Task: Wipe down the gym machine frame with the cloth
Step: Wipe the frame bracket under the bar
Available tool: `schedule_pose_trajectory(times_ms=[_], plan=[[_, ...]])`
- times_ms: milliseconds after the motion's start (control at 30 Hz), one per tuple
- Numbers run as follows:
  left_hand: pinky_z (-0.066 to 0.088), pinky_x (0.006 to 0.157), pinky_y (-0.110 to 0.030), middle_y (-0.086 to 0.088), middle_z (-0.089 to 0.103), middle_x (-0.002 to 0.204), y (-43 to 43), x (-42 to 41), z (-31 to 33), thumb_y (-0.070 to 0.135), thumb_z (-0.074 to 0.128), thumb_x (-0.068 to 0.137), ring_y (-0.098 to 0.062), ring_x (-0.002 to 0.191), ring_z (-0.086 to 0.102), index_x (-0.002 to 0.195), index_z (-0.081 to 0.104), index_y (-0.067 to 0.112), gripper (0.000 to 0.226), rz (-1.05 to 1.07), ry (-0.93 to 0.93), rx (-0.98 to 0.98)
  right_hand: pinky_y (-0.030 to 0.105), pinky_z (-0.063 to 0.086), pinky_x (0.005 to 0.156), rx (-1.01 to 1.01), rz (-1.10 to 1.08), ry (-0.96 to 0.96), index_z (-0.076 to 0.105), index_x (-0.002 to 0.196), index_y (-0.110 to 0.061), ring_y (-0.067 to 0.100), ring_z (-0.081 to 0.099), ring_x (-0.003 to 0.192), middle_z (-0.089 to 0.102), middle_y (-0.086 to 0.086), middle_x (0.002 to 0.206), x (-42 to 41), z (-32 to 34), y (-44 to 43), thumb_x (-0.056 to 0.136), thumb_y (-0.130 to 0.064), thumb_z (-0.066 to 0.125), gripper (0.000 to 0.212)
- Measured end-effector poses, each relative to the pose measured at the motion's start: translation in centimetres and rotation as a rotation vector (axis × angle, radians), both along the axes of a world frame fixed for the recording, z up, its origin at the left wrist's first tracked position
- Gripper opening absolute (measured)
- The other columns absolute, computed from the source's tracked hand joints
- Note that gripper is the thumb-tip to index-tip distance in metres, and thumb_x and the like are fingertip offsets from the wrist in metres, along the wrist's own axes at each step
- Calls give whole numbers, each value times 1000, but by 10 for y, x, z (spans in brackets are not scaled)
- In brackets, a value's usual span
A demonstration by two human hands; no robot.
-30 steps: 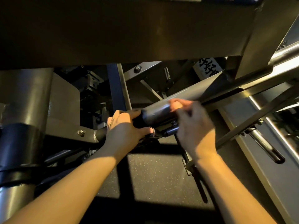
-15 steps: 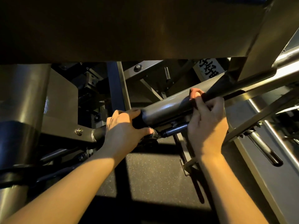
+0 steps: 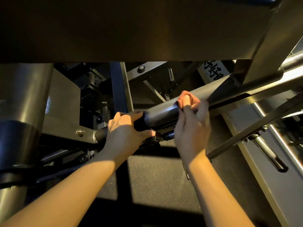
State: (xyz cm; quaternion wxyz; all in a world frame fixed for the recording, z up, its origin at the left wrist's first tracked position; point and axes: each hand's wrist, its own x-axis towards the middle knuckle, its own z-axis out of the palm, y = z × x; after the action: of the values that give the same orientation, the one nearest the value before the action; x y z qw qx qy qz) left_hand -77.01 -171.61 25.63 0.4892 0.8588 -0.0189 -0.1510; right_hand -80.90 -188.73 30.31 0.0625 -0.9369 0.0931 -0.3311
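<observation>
The frame tube (image 3: 160, 112) slants from lower left up to the right. My left hand (image 3: 124, 133) grips its lower end; my right hand (image 3: 191, 128), higher, pinches the cloth (image 3: 181, 98) against it.

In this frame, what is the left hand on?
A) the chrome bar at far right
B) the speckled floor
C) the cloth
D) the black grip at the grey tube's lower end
D: the left hand curls round the black grip, while the right hand holds the cloth higher up the grey tube.
</observation>
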Motion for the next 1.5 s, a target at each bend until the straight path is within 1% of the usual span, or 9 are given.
schedule_pose_trajectory(times_ms=[133,200,400,667,767,900,1067,1233,1500], plan=[[52,101,-46,10,40,132,-3,0,-2,52,83,75,-20,126,47,146,42,48,82,24,11,-5,20,48,76,-18,214,173,70,110,-8,2,42,92,51,6,116,-9,-13,4,96,-17,64,18],[53,99,-45,7,41,136,-4,0,-2,53,83,75,-20,126,48,146,42,49,82,26,13,-15,10,38,70,-81,266,210,70,110,-8,2,40,86,50,3,112,-10,-8,-2,96,-18,66,18],[52,101,-45,13,34,124,1,-3,4,50,84,76,-18,126,44,145,46,47,79,13,3,-85,2,31,80,98,-33,-80,69,114,-11,-6,40,96,58,6,118,10,7,-4,99,-29,65,24],[53,99,-38,7,53,131,0,-3,5,36,76,88,-15,120,53,140,49,44,60,-14,-16,-140,30,56,82,-151,366,307,69,125,-16,13,63,88,60,3,116,2,-13,37,99,-30,60,31],[46,106,-40,13,52,128,-3,-7,11,38,82,82,-16,129,48,140,49,42,68,13,21,-176,30,52,79,-216,177,157,68,116,-13,14,59,86,60,6,117,6,6,6,100,-31,58,26],[38,115,-47,17,52,128,-8,-37,-5,51,82,76,-14,134,45,140,52,37,72,286,-23,-270,37,53,92,-9,-73,-5,67,117,-8,15,56,98,54,9,125,14,19,7,101,-30,57,29],[52,100,-44,8,65,108,-12,-63,-34,57,80,75,-16,112,60,94,62,32,37,638,64,-231,48,54,95,-94,-5,146,65,124,-10,25,60,104,58,13,122,16,3,42,98,-25,59,30],[52,87,-29,4,61,108,-8,-65,-42,47,80,82,-11,103,58,95,64,26,30,688,34,-243,42,55,95,-145,189,257,62,132,-10,22,62,108,56,10,126,6,-32,71,97,-25,58,39],[40,62,-15,8,59,86,6,-67,-49,41,77,87,-2,75,58,80,49,37,29,620,68,-285,38,49,96,-127,318,152,64,131,-15,17,55,106,55,5,121,4,-30,39,98,-31,62,37]])
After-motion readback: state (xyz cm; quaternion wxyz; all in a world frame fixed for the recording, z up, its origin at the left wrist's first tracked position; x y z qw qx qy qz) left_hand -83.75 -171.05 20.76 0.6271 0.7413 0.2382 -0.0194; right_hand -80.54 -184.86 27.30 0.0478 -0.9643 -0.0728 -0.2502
